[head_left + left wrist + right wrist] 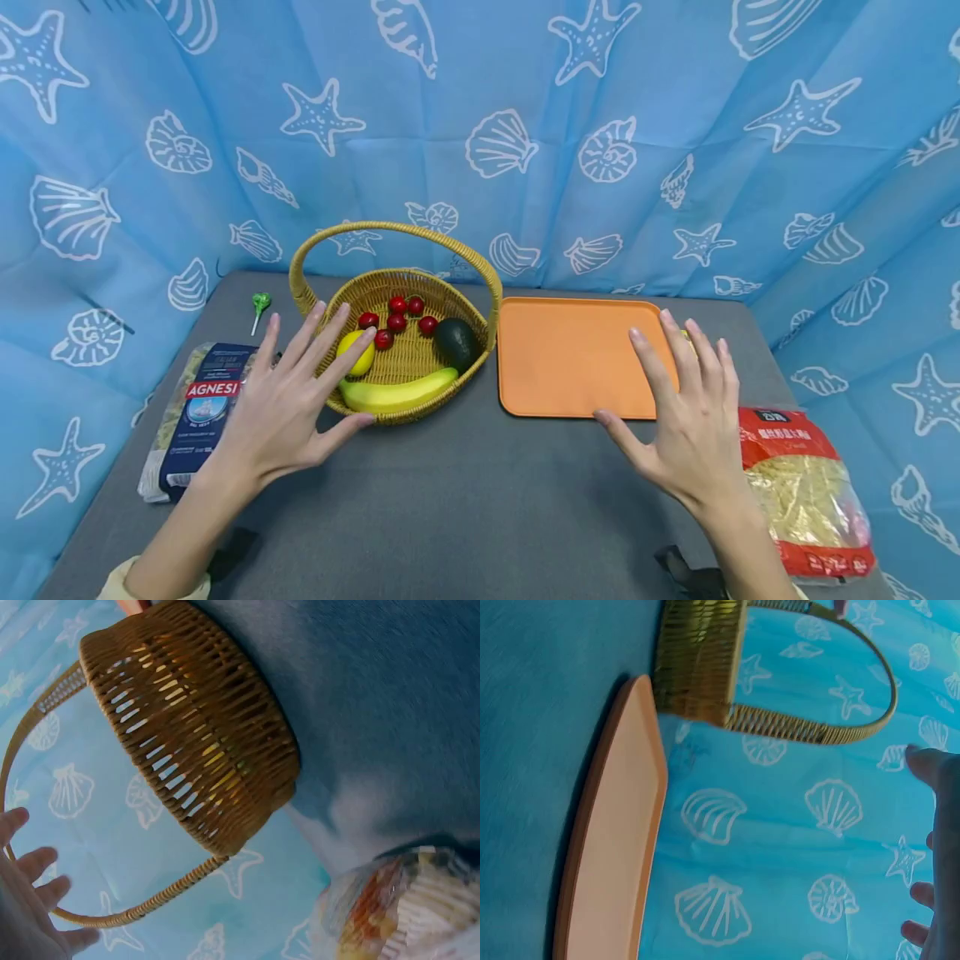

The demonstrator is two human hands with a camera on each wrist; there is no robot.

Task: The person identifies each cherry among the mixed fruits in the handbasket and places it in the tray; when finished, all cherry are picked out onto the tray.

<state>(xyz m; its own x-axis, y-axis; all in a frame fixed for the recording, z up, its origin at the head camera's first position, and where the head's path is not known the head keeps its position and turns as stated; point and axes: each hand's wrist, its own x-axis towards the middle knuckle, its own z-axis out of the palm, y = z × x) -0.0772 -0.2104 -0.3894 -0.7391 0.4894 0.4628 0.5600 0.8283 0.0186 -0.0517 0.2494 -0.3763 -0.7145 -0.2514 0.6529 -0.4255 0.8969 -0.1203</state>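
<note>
My left hand (288, 408) hovers with fingers spread, between a dark blue Agnesi pasta pack (201, 417) and a wicker basket (405, 412). Its fingertips overlap the basket's left side in the head view. Inside the basket lie a banana (401, 392), an avocado (456, 344), a lemon (358, 354) and several red cherries (397, 322). Fingers spread too, my right hand (693, 425) is held up by the right edge of an orange tray (577, 358). Neither hand holds anything. A red-and-clear bag of pasta (802, 492) lies right of the right hand.
A green lollipop (260, 305) lies at the back left of the grey table (480, 517). Something small and yellow (686, 335) is mostly hidden behind the right fingers. A blue curtain (450, 108) with shells and starfish hangs behind and at both sides.
</note>
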